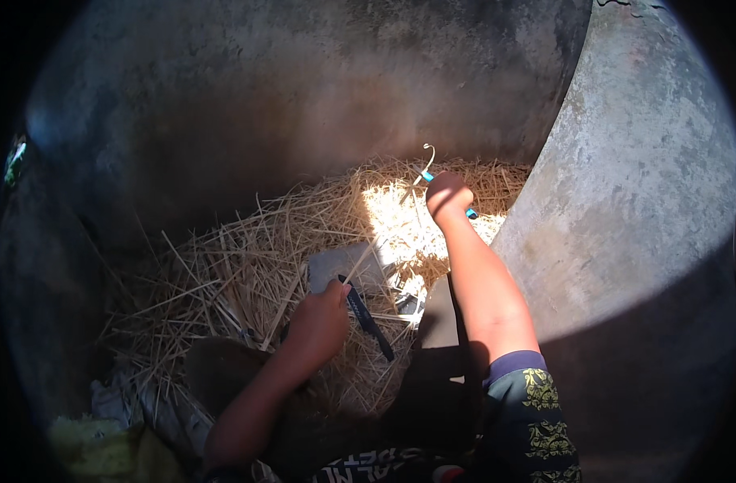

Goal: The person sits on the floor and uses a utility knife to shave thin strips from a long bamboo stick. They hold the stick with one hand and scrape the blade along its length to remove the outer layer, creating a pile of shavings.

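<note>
Your right hand (pixel 448 196) is clenched on a blue-handled hook (pixel 427 165) up ahead over the straw (pixel 239 266), while your nearer left hand (pixel 320 322) grips a dark blade (pixel 370 320) angled down-right.

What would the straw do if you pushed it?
The straw is probably light and would likely slide and scatter, since it lies as a loose pile of thin stalks. Single stalks look stiff and straight, so they may snap rather than bend.

Right hand (pixel 448 196) closed round a blue-handled wire hook (pixel 427 167) over sunlit straw (pixel 247 266). Left hand (pixel 320 322) gripping a thin stalk (pixel 360 264) and a dark tool (pixel 368 318) near a grey slab (pixel 340 264), between curved concrete walls (pixel 626 241).
</note>
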A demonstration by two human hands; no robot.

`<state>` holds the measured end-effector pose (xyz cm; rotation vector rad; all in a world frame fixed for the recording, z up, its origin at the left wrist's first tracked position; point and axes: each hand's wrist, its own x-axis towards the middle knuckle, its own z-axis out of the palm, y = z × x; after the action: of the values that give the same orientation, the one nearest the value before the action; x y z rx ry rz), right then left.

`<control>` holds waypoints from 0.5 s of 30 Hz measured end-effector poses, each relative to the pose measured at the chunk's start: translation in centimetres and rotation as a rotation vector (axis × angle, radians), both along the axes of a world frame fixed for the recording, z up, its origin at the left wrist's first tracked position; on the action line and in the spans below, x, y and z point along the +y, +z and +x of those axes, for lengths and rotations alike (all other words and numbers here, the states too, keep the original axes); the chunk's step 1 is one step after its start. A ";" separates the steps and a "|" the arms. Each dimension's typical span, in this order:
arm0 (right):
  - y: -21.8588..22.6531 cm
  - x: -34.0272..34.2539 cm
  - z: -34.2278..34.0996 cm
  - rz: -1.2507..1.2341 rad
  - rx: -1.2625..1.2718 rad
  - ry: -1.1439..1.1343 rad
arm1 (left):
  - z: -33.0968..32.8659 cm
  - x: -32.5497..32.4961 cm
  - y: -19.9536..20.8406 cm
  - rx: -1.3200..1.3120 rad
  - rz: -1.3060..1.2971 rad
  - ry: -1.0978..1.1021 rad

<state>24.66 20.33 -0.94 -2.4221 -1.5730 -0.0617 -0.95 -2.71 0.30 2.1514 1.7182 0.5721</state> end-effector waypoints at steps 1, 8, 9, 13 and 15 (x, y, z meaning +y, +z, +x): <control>-0.1 0.0 0.0 -0.005 -0.024 0.023 | 0.0 -0.1 0.0 0.002 -0.018 0.007; 1.2 -0.7 -0.3 -0.050 -0.018 0.076 | 0.0 -1.5 0.2 0.015 -0.041 0.036; 1.6 -1.0 -0.4 -0.060 -0.008 0.079 | 0.0 -1.7 0.3 0.028 -0.057 0.040; -0.4 0.5 4.6 -0.008 0.257 -0.191 | 0.2 -3.6 1.5 0.023 -0.156 0.014; 0.8 -1.3 5.6 0.043 0.428 -0.285 | -1.1 -3.8 1.4 -0.109 -0.149 -0.013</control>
<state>30.23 19.07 -0.14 -2.4006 -1.0281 0.3436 -2.07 -6.49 1.72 1.9905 1.6334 0.5304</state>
